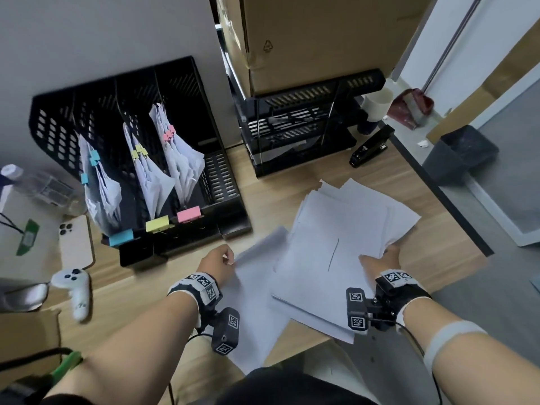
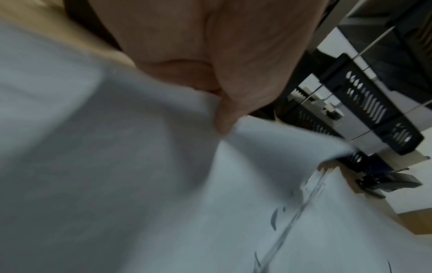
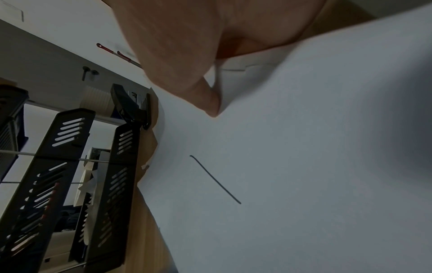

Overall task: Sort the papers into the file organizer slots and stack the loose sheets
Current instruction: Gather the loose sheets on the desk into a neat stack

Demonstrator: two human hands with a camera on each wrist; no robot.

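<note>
A black mesh file organizer stands at the back left of the wooden desk; three of its slots hold clipped papers, tagged blue, yellow and pink. A loose stack of white sheets lies fanned out at the front right. My right hand grips the stack's near right edge, thumb on top. My left hand pinches the corner of a separate white sheet lying left of the stack, thumb over the paper.
A black stacked letter tray under a cardboard box stands behind the sheets, with a black stapler to its right. A phone and a white controller lie at the left. The desk's right edge is near the stack.
</note>
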